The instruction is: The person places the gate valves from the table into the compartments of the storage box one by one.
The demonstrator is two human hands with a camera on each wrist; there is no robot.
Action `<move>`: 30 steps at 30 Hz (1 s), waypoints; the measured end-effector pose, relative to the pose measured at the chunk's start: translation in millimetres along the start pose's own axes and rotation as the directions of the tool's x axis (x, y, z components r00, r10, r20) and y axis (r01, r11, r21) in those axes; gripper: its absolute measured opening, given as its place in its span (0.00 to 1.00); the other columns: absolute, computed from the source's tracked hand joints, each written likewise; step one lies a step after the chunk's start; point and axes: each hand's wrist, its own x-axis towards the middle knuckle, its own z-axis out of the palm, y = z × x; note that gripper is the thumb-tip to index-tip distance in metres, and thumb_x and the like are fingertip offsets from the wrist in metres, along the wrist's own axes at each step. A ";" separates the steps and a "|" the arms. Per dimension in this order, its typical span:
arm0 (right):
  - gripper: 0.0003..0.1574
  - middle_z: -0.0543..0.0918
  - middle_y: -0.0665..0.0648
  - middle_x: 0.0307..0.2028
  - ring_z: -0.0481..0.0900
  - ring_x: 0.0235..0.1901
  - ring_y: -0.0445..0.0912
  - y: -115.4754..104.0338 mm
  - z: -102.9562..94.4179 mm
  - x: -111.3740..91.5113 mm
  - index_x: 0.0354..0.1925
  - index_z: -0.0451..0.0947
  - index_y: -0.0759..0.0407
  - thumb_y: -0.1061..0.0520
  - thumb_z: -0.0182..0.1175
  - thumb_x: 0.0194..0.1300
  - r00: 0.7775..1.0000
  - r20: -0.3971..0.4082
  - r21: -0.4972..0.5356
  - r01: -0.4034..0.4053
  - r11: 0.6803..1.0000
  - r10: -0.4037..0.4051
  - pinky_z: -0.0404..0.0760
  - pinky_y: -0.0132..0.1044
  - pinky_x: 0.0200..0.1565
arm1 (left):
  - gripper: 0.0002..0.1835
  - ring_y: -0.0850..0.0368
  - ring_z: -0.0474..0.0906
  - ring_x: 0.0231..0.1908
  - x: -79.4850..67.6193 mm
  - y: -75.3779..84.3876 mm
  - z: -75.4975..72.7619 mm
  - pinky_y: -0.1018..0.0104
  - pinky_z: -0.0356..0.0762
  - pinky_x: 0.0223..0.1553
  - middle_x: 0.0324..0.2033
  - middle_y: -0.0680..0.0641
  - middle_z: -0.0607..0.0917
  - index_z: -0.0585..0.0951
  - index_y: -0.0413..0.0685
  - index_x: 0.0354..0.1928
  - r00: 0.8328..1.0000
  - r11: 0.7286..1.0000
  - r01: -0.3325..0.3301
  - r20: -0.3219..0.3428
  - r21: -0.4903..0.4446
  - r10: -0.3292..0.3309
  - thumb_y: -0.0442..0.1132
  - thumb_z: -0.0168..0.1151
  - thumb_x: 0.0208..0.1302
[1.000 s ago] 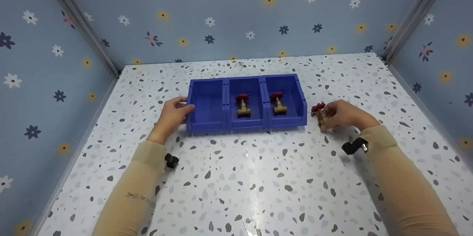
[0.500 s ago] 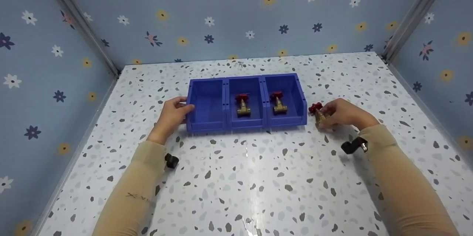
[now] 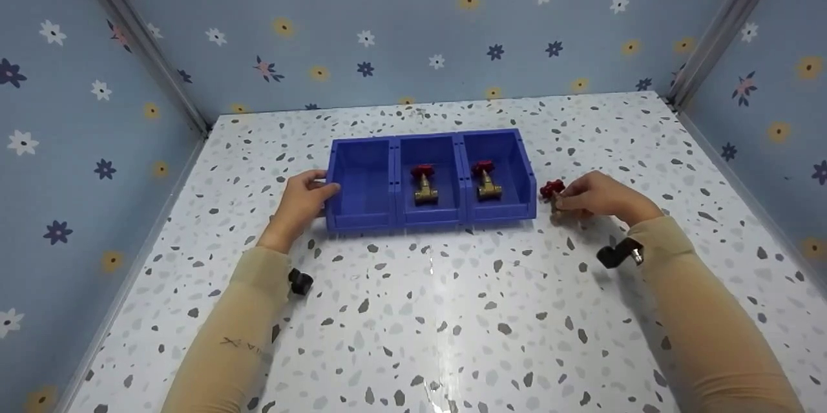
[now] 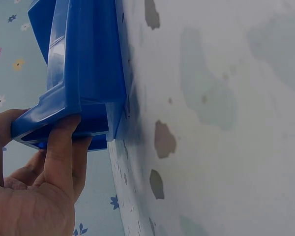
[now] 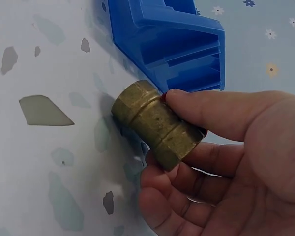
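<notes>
A row of three joined blue bins (image 3: 363, 218) stands on the table. My left hand (image 3: 303, 201) grips the outer wall of the left bin, thumb on one side and fingers on the other, as the left wrist view shows. To the right of the row, my right hand (image 3: 597, 196) pinches a brass valve (image 5: 157, 123) with a red handwheel (image 3: 552, 189). The fingers cover part of its body. One similar valve (image 3: 425, 189) lies in the middle bin, and another valve (image 3: 488, 185) lies in the right bin. Both have their red handwheels toward the back.
The white speckled table (image 3: 446, 309) is bounded by a flowered back wall (image 3: 413, 25) and side walls. A black wrist mount (image 3: 619, 254) sticks out from the right sleeve, and another mount (image 3: 300, 282) from the left.
My right hand has shifted the valve slightly left, closer to the bins, and its handwheel has turned a little. The right fingers have changed position on the brass body. My left hand stays put.
</notes>
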 end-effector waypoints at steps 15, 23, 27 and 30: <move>0.20 0.89 0.44 0.31 0.83 0.32 0.40 4.5 0.3 3.4 0.53 0.89 0.67 0.51 0.69 0.74 0.997 -0.018 0.126 -0.071 0.990 0.073 0.87 0.32 0.37 | 0.28 0.36 0.83 0.65 1.7 0.8 0.6 0.53 0.91 0.60 0.67 0.30 0.81 0.71 0.35 0.77 1.000 1.000 0.006 0.002 -0.020 -0.006 0.39 0.60 0.81; 0.20 0.88 0.41 0.31 0.82 0.34 0.38 5.0 2.8 3.1 0.55 0.88 0.67 0.55 0.69 0.71 0.995 -0.064 0.220 -0.067 0.973 0.083 0.84 0.31 0.39 | 0.28 0.39 0.85 0.61 1.7 -1.5 0.6 0.58 0.92 0.56 0.64 0.31 0.81 0.71 0.35 0.77 1.000 0.999 -0.008 0.003 -0.049 0.009 0.39 0.60 0.81; 0.22 0.88 0.41 0.32 0.82 0.35 0.38 5.0 3.3 2.8 0.58 0.85 0.68 0.55 0.69 0.72 0.991 -0.092 0.280 -0.068 0.957 0.097 0.85 0.31 0.42 | 0.28 0.40 0.86 0.60 1.6 -1.8 0.3 0.60 0.93 0.54 0.63 0.32 0.81 0.71 0.35 0.77 1.000 0.999 -0.007 0.000 -0.042 0.007 0.39 0.60 0.81; 0.24 0.88 0.40 0.33 0.84 0.37 0.37 3.0 2.5 2.0 0.60 0.83 0.69 0.54 0.69 0.73 0.989 -0.104 0.322 -0.065 0.945 0.103 0.86 0.30 0.44 | 0.28 0.40 0.86 0.60 1.2 -1.4 -0.2 0.60 0.93 0.54 0.63 0.32 0.81 0.71 0.36 0.77 1.000 0.999 0.000 -0.001 -0.039 0.000 0.39 0.60 0.81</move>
